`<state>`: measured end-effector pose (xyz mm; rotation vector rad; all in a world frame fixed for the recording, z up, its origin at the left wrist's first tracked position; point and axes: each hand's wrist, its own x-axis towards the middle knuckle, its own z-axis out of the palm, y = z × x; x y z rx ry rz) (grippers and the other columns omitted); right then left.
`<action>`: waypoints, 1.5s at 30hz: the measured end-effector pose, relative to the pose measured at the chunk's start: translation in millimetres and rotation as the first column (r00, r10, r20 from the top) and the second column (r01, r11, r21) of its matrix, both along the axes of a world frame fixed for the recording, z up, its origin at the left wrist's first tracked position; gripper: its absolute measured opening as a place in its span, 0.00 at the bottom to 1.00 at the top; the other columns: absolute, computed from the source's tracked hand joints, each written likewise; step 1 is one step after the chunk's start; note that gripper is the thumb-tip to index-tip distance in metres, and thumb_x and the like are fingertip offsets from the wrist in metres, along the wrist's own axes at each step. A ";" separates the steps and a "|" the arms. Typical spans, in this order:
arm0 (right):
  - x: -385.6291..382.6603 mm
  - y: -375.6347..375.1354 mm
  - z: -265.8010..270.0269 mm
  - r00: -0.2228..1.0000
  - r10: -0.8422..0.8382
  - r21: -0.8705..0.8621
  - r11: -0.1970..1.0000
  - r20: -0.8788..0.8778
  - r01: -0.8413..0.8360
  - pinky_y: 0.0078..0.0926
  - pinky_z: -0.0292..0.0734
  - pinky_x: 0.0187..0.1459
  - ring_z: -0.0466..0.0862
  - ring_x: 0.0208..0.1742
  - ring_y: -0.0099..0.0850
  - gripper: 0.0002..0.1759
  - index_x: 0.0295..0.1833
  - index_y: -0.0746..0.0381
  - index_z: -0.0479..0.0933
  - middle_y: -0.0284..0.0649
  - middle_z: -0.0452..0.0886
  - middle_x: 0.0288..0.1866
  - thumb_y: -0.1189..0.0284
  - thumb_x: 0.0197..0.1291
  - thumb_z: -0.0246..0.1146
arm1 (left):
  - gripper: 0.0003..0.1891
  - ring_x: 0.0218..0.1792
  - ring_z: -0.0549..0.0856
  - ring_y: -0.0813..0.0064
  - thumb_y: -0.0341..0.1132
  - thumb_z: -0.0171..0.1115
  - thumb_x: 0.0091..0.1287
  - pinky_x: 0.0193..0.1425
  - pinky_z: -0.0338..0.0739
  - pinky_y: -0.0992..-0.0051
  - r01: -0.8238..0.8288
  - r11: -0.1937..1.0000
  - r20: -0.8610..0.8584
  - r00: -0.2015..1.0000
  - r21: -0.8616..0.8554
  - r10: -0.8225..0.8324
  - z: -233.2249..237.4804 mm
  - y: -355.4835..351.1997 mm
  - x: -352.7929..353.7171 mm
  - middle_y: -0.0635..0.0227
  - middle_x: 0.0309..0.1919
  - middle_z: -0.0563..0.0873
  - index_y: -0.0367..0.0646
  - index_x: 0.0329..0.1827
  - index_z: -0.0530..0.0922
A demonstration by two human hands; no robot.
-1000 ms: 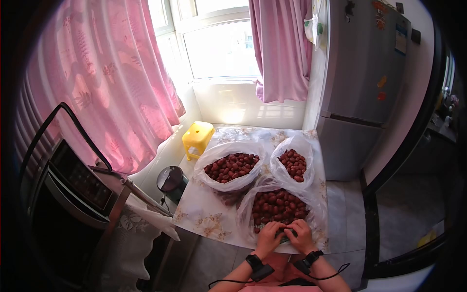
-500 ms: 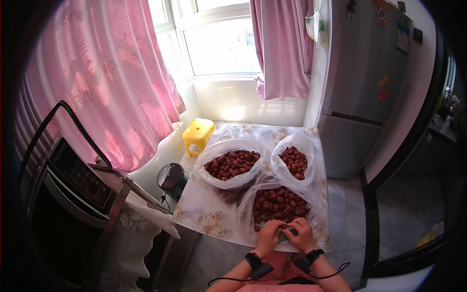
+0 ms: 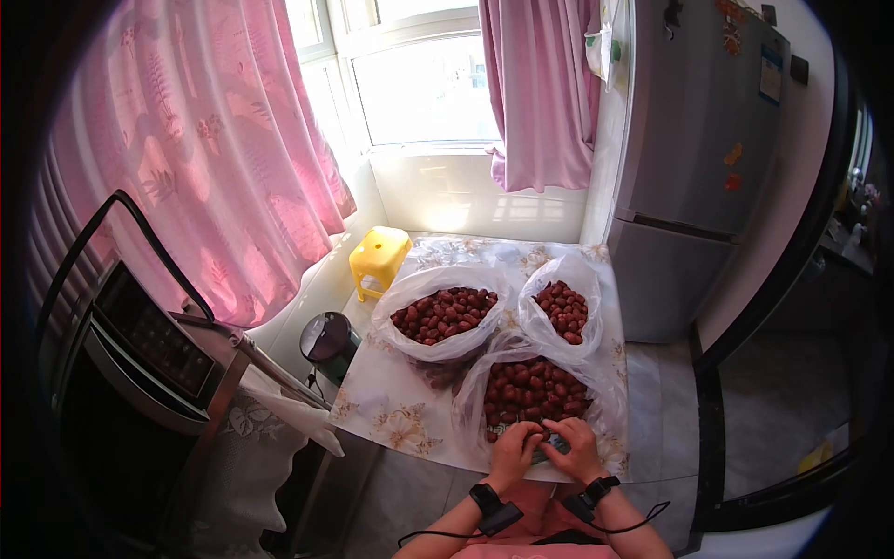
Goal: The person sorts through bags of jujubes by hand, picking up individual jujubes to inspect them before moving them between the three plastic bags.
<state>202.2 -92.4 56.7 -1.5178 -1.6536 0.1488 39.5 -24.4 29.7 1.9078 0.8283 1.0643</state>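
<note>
My left hand [image 3: 513, 453] and my right hand [image 3: 579, 450] meet over the near edge of an open clear plastic bag [image 3: 473, 391] full of red dates [image 3: 535, 388]. Both hands are closed, with thumbs and fingertips pinched together around what looks like a small dark red date, mostly hidden by the fingers. Under the hands, a greenish printed patch of the bag shows. Each wrist wears a black band with a small device and a cable.
Two more plastic bags of dates stand behind, one at left [image 3: 382, 321] and a smaller one at right [image 3: 593, 326], on a table with a flowered cloth [image 3: 400, 429]. Around it are a yellow stool [image 3: 380, 250], a dark bin [image 3: 330, 341], a microwave [image 3: 140, 345] and a fridge [image 3: 698, 168].
My fingers shift slightly at the fingertips, and the right-hand fingers draw a little apart from the left. The bags and dates stay in place.
</note>
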 end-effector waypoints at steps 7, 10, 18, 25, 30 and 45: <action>2.2 0.2 -8.7 0.999 0.001 0.012 1.000 0.034 -0.001 0.40 0.78 0.49 0.84 0.47 0.43 0.19 0.53 0.57 0.87 0.39 0.84 0.44 0.68 0.55 0.77 | 0.12 0.42 0.88 0.59 0.33 0.71 0.71 0.47 0.81 0.65 0.024 1.000 0.039 0.999 0.014 -0.025 8.2 -0.8 -1.9 0.61 0.41 0.88 0.42 0.54 0.84; 1.9 0.1 -9.9 0.999 -0.007 0.018 1.000 0.033 0.006 0.41 0.78 0.49 0.84 0.47 0.43 0.19 0.53 0.57 0.87 0.39 0.84 0.44 0.68 0.55 0.77 | 0.13 0.43 0.88 0.60 0.33 0.72 0.70 0.47 0.81 0.65 0.034 0.999 0.040 0.999 0.019 -0.035 9.6 -1.1 -2.1 0.63 0.42 0.89 0.43 0.54 0.85; 0.5 1.0 -7.7 1.000 -0.009 0.038 0.999 0.009 0.008 0.41 0.78 0.50 0.84 0.47 0.44 0.19 0.53 0.57 0.86 0.39 0.85 0.44 0.69 0.54 0.76 | 0.11 0.43 0.88 0.60 0.33 0.72 0.69 0.47 0.81 0.65 0.033 0.999 0.018 0.999 0.002 -0.033 6.8 -0.8 -3.5 0.62 0.41 0.88 0.43 0.52 0.85; 1.4 0.5 -6.9 0.999 0.002 0.022 1.000 0.037 -0.003 0.41 0.78 0.50 0.84 0.47 0.44 0.17 0.50 0.58 0.86 0.39 0.85 0.44 0.69 0.53 0.76 | 0.11 0.42 0.88 0.61 0.33 0.73 0.69 0.47 0.81 0.66 0.039 0.999 0.008 0.999 -0.021 -0.039 9.9 -1.1 -3.3 0.63 0.41 0.88 0.42 0.52 0.85; 1.4 0.6 -7.9 1.000 -0.007 0.016 1.000 0.030 0.007 0.41 0.78 0.50 0.84 0.47 0.44 0.17 0.49 0.58 0.86 0.39 0.84 0.44 0.68 0.53 0.76 | 0.11 0.42 0.88 0.62 0.33 0.73 0.69 0.47 0.81 0.67 0.033 0.999 0.037 0.999 0.011 -0.033 9.5 -0.9 -2.8 0.63 0.41 0.88 0.42 0.53 0.85; 1.1 0.7 -6.7 1.000 0.001 0.011 1.000 0.031 -0.001 0.41 0.77 0.49 0.83 0.47 0.44 0.18 0.51 0.58 0.85 0.39 0.84 0.43 0.72 0.53 0.75 | 0.12 0.42 0.89 0.67 0.30 0.74 0.68 0.46 0.82 0.70 0.036 0.999 0.038 0.999 -0.002 -0.036 6.2 -1.0 -3.1 0.64 0.41 0.88 0.42 0.53 0.85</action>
